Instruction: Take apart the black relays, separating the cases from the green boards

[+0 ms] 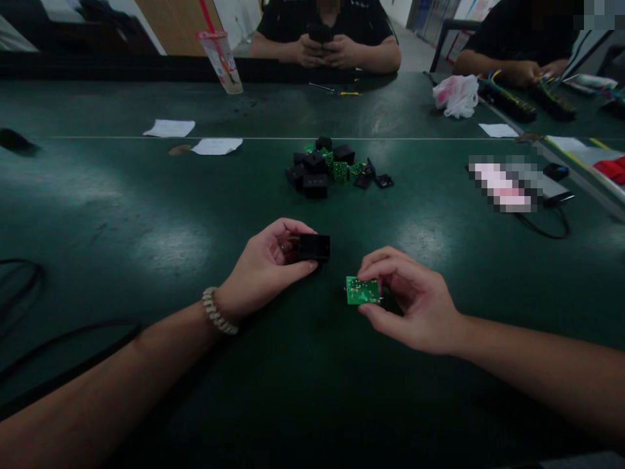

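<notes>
Between the thumb and fingers of my left hand is a small black case, its hollow side facing me. My right hand pinches a green circuit board by its upper and lower edges, with solder points showing on its face. The case and the board are apart, the board lower and to the right. Beyond both hands lies a pile of black cases mixed with green boards and small black pieces.
A green table spans the view. Farther off are a cup with a red straw, papers, a plastic bag and a partly blurred device with a cable. Black cables lie left. Two people sit opposite.
</notes>
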The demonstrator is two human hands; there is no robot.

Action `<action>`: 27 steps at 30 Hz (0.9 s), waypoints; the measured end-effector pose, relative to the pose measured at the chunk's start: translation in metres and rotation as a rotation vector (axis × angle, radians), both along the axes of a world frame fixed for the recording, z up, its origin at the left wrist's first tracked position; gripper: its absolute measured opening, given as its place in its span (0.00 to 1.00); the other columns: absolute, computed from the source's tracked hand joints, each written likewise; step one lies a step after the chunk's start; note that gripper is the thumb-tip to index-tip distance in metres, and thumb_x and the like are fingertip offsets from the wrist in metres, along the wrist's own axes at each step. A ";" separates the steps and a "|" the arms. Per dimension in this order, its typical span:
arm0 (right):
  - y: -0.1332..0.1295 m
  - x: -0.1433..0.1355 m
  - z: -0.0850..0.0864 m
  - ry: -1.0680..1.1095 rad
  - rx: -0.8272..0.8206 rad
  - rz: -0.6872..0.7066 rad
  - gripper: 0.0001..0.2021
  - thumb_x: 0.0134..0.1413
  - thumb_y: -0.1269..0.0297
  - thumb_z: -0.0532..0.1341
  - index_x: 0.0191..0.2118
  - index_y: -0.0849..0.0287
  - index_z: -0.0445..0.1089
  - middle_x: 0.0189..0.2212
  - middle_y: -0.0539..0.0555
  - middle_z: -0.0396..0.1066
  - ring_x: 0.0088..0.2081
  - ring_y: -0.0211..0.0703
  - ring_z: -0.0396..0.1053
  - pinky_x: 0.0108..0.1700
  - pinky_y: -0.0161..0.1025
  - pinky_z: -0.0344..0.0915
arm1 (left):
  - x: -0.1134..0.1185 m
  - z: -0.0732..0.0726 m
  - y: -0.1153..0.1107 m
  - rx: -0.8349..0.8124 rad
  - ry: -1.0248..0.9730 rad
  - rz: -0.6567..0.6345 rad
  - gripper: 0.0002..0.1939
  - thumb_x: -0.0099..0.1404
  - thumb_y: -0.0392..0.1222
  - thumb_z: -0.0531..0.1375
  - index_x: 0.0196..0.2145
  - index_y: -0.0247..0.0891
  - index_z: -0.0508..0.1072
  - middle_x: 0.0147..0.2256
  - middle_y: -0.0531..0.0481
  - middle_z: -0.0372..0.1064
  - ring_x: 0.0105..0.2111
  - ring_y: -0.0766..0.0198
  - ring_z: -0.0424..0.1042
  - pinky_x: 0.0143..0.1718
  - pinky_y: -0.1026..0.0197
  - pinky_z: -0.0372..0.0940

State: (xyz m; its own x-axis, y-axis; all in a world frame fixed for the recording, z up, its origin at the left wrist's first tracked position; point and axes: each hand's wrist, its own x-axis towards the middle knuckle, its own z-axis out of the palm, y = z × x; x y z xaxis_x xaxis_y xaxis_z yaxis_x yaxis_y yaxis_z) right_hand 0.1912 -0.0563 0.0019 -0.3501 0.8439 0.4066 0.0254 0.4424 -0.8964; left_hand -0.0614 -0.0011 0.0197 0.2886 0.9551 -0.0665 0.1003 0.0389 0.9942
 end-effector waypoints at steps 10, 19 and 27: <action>0.000 -0.001 -0.004 0.040 -0.020 -0.013 0.20 0.56 0.75 0.70 0.52 0.53 0.70 0.46 0.55 0.72 0.44 0.44 0.73 0.39 0.40 0.71 | -0.001 -0.002 0.001 -0.010 -0.026 -0.008 0.23 0.55 0.35 0.75 0.47 0.39 0.74 0.50 0.46 0.79 0.51 0.55 0.80 0.57 0.50 0.76; 0.000 -0.001 -0.004 0.040 -0.027 -0.009 0.20 0.57 0.76 0.70 0.53 0.53 0.71 0.47 0.56 0.74 0.46 0.46 0.75 0.40 0.41 0.71 | 0.000 0.000 0.000 -0.022 -0.033 -0.001 0.24 0.54 0.34 0.75 0.47 0.37 0.74 0.48 0.46 0.79 0.50 0.55 0.80 0.56 0.50 0.76; 0.001 -0.001 -0.002 0.041 -0.047 -0.034 0.18 0.58 0.75 0.70 0.51 0.53 0.72 0.46 0.55 0.73 0.46 0.46 0.75 0.46 0.44 0.72 | 0.000 -0.001 0.000 -0.010 -0.033 -0.005 0.24 0.54 0.35 0.75 0.47 0.38 0.73 0.49 0.45 0.79 0.50 0.54 0.80 0.57 0.48 0.75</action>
State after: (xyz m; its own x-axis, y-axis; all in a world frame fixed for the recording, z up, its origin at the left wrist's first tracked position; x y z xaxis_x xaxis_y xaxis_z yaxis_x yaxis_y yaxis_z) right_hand 0.1904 -0.0555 -0.0003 -0.3048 0.8733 0.3800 0.0022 0.3996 -0.9167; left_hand -0.0619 -0.0008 0.0185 0.2952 0.9531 -0.0663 0.0676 0.0484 0.9965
